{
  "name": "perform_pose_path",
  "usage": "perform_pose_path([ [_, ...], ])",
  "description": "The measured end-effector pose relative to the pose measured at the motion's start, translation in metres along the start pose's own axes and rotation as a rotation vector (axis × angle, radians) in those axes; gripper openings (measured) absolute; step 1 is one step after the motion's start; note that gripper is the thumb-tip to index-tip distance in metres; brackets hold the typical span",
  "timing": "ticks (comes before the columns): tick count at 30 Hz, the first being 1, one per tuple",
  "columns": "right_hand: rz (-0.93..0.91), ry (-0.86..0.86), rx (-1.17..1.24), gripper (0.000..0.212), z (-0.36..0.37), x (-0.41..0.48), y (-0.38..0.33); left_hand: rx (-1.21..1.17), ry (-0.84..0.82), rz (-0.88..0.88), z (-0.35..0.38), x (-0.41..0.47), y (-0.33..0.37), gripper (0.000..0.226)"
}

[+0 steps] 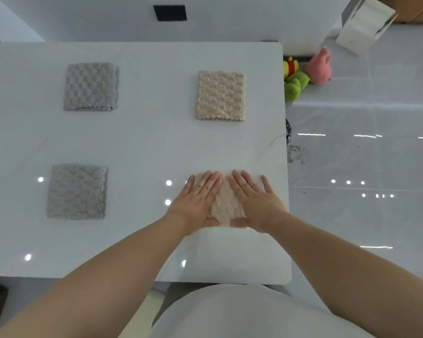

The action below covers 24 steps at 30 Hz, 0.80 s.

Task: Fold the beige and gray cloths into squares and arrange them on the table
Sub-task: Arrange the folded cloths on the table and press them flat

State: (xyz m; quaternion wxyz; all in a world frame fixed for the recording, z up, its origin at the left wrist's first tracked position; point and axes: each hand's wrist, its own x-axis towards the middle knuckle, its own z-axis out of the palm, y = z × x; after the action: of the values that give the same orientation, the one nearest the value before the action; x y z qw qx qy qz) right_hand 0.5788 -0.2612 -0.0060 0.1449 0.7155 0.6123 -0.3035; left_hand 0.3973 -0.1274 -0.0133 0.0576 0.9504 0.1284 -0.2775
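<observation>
Three folded square cloths lie on the white table (142, 142): a gray cloth (91, 87) at the back left, a second gray cloth (76, 192) at the front left, and a beige cloth (220, 95) at the back right. At the front right a second beige cloth (225, 204) lies folded under both palms. My left hand (196, 202) presses flat on its left part, fingers spread. My right hand (255, 202) presses flat on its right part. Only the cloth's middle strip shows between the hands.
The table's right edge (286, 167) runs close to my right hand. On the tiled floor beyond it lie plush toys, a pink one (320, 67) and a green one (295, 84). A white box (363, 28) stands at the far right.
</observation>
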Motion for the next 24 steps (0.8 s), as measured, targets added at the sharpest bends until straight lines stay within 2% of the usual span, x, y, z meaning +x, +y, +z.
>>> perform_pose_path([
  [8,-0.048,-0.027,-0.109,0.123,0.004,0.004,0.013,0.2,-0.027,0.134,0.003,0.003,-0.026,0.115],
  [13,-0.058,-0.04,-0.126,0.124,-0.002,0.003,0.011,0.211,-0.068,0.138,-0.006,0.003,-0.021,0.117],
  [15,-0.08,0.007,-0.146,0.116,-0.007,-0.002,0.01,0.182,-0.026,0.137,-0.015,0.0,-0.017,0.116],
  [18,-0.13,0.17,-0.155,0.098,-0.004,-0.01,0.008,0.164,0.118,0.145,-0.022,-0.003,-0.01,0.107],
  [24,-0.072,0.125,-0.139,0.086,0.021,-0.007,0.005,0.1,0.112,0.062,-0.001,0.01,-0.004,0.106],
])
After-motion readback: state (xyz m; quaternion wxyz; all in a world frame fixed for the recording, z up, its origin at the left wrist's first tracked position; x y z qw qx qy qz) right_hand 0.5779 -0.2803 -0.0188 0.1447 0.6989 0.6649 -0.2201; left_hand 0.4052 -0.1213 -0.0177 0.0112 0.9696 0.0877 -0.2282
